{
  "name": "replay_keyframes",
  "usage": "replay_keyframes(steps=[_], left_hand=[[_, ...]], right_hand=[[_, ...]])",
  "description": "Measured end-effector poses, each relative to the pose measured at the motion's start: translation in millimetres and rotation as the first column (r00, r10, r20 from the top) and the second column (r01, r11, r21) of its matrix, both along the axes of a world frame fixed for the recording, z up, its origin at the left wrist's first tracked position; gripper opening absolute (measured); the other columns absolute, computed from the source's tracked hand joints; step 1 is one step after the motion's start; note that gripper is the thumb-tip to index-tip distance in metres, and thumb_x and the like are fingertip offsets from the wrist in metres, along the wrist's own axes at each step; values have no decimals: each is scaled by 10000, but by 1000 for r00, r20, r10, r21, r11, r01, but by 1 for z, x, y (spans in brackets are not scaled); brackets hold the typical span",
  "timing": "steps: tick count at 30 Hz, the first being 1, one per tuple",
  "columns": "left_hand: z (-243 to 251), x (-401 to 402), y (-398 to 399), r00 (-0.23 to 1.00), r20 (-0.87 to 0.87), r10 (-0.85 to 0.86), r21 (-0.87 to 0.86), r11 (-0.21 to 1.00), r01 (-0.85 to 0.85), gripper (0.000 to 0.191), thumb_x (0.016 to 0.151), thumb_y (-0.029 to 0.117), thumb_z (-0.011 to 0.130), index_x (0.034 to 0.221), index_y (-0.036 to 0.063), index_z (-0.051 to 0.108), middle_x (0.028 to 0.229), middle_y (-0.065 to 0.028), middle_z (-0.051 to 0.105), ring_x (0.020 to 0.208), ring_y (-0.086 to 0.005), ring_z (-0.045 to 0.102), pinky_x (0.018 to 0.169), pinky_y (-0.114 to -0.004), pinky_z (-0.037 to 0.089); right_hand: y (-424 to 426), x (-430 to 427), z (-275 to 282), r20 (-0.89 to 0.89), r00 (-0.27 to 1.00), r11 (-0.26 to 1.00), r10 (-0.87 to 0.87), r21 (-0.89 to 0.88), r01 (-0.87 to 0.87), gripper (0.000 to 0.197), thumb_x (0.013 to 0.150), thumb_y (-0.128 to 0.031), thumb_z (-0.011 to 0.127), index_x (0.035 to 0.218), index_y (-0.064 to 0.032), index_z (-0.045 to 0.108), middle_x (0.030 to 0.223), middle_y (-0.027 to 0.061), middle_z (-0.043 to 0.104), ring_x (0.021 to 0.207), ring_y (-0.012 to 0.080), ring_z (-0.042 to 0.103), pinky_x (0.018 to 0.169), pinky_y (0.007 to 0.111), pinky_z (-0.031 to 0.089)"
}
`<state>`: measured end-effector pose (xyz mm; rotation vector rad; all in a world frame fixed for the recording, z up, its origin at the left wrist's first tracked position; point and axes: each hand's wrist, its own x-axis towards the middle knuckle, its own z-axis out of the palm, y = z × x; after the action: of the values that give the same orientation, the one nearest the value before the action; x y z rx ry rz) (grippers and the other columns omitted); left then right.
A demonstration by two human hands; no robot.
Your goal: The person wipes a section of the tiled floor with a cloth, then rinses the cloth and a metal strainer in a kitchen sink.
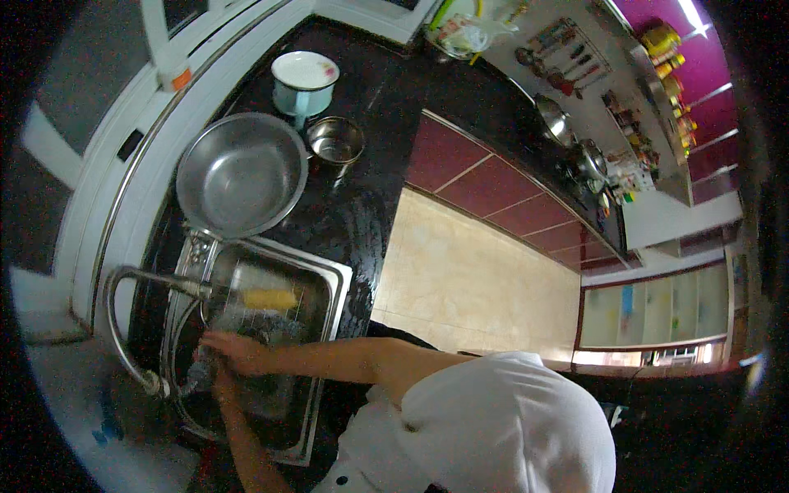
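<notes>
Both hands meet over the steel sink (pixel 338 289), close to the curved faucet (pixel 114 320). My right hand (pixel 233 351) comes in from the upper side and partly covers my left hand (pixel 223 383). Between them is a crumpled, blue-grey cloth-like thing (pixel 198 371), blurred, gripped by both hands. The exact hold of the fingers is hidden. A yellow sponge (pixel 270 299) lies in the sink beyond my right hand, near a blurred grey patch that I cannot make out.
A large metal basin (pixel 243 175) stands beside the sink on the black counter (pixel 370 132). Near it are a small steel pot (pixel 336 140) and a light-blue enamel pot (pixel 303 92). Pans (pixel 555 120) stand along the far counter, below hanging utensils (pixel 570 58). A window rail (pixel 132 166) runs behind the sink.
</notes>
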<state>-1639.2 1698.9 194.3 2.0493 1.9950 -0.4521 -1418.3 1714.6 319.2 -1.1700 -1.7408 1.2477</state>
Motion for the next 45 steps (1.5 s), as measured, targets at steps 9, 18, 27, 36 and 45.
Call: replay_keyframes(steps=[9,18,27,36,45], left_hand=[[27,-33,-11,578,600,553,-174,795,-581,527,893,229,501,1365,78,320,1208,-178,515,1085,-321,491,921,-420,395],[51,-26,-55,118,721,683,-448,589,-672,512,904,271,499,1337,39,354,1245,-185,489,1129,-323,468,945,-407,377],[48,-1,-97,170,765,621,-328,603,-727,516,914,314,496,1309,0,387,1282,-192,464,1172,-325,444,970,-395,359],[120,59,-65,575,726,377,77,786,-613,414,895,238,535,1230,4,472,1139,-192,572,1039,-290,565,868,-370,438],[95,61,-100,-680,561,473,-792,68,-606,493,909,403,454,1290,92,430,1243,-129,518,1103,-307,521,861,-459,445]], right_hand=[[35,-19,19,91,928,921,361,122,-370,397,604,-129,720,984,-69,622,935,168,623,876,337,593,758,438,477],[31,-70,-66,-303,874,886,380,-153,-438,205,657,-142,713,830,-64,637,801,100,637,768,276,606,672,384,479],[36,-62,-101,-168,984,991,-64,-129,42,352,749,-285,677,998,-45,611,872,108,615,761,205,579,636,356,471],[-22,-60,-37,143,966,914,213,-378,-146,380,786,-347,610,1037,-64,582,906,110,597,817,263,571,686,394,467],[-23,-52,-15,149,950,858,273,-484,-171,487,823,-430,545,1157,-77,524,1081,125,580,959,321,564,788,440,464]])
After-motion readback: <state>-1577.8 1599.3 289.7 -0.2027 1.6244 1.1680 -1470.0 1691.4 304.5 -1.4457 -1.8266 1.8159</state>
